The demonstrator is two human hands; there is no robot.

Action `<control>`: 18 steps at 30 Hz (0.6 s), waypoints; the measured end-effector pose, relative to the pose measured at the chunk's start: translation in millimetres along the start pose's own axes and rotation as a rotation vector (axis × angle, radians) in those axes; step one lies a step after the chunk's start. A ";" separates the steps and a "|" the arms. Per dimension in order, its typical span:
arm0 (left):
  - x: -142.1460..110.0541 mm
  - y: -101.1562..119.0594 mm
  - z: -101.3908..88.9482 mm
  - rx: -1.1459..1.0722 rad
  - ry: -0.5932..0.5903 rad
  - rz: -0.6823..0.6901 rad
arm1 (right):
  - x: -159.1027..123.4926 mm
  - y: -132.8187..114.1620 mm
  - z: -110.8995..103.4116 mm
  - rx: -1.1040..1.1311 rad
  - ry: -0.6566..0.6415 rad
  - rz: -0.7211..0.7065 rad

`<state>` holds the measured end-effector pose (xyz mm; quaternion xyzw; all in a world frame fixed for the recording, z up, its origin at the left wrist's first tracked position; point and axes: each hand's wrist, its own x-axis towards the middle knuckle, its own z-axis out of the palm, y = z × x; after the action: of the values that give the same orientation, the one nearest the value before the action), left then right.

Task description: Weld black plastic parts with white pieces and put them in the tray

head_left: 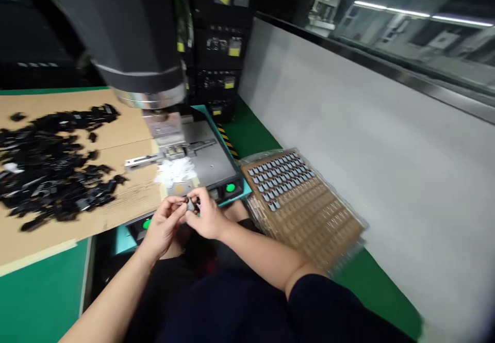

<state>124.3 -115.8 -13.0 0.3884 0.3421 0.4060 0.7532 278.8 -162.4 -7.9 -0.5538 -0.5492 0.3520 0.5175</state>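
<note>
A small grey and black plastic part (191, 205) is pinched between the fingertips of both hands, in front of the machine's base. My left hand (165, 224) is closed on its left side. Gripping it from the right is my right hand (208, 215), also closed. Just beyond my fingers lies a pile of white scraps (176, 172), below the metal fixture (176, 150) on the machine's plate. The part's finer shape is covered by fingers.
A heap of black plastic parts (65, 162) spreads over cardboard at left. At right stands a clear tray (309, 229) with rows of grey parts (280, 173). The machine head (147, 82) hangs above the fixture; green buttons (230, 188) sit on its base. A grey partition (348, 105) borders the right.
</note>
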 end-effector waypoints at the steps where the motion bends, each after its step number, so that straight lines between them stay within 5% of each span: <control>1: -2.4 -5.2 2.6 0.038 -0.007 -0.004 | -7.0 2.2 -1.7 -0.094 0.017 -0.026; 5: -14.3 -19.5 14.6 0.204 -0.074 -0.058 | -35.4 21.5 -22.6 -0.277 0.071 -0.073; 8: -19.6 -16.7 17.4 0.357 -0.104 -0.093 | -57.2 51.2 -66.0 -0.356 0.190 0.008; 13: -12.2 11.6 -2.0 0.573 -0.033 0.013 | -92.9 103.9 -182.8 -0.711 0.491 0.450; 16: -5.6 29.4 -23.0 0.655 0.051 0.056 | -113.0 121.5 -237.7 -0.880 0.505 0.698; 18: -4.6 37.7 -37.6 0.678 0.119 0.078 | -122.3 129.2 -255.9 -0.948 0.477 0.781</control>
<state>78.0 -94.4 2.9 0.6049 0.4856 0.3195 0.5442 537.4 -311.1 -98.3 -0.9431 -0.2737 0.1011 0.1593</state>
